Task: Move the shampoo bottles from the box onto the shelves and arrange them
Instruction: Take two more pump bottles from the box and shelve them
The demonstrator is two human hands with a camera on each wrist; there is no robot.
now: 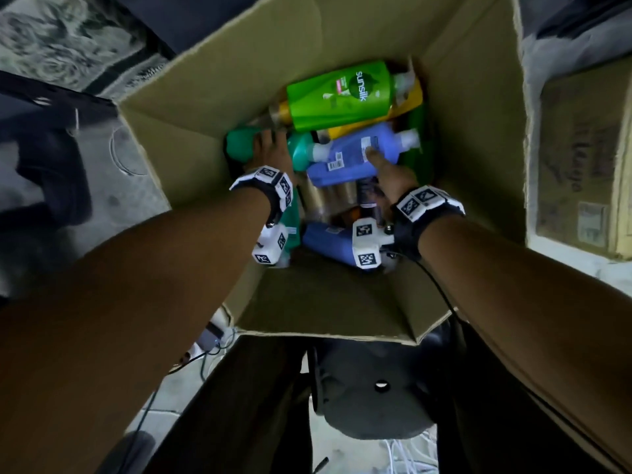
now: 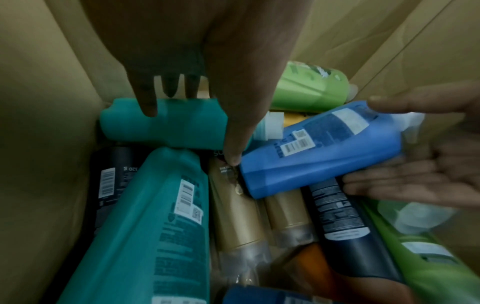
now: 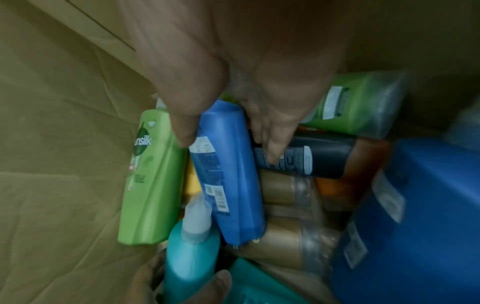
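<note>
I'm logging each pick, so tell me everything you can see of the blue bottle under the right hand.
The blue plastic shampoo bottle lies on its side atop the pile in the cardboard box, back up, showing a printed label and barcode sticker. Its whitish cap points toward the far right. The right hand grips it, thumb on top, fingers beneath.

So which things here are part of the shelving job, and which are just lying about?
Job:
cardboard box
teal bottle, left hand on it
blue bottle, right hand on it
green bottle

Lying about:
second carton
cables
</note>
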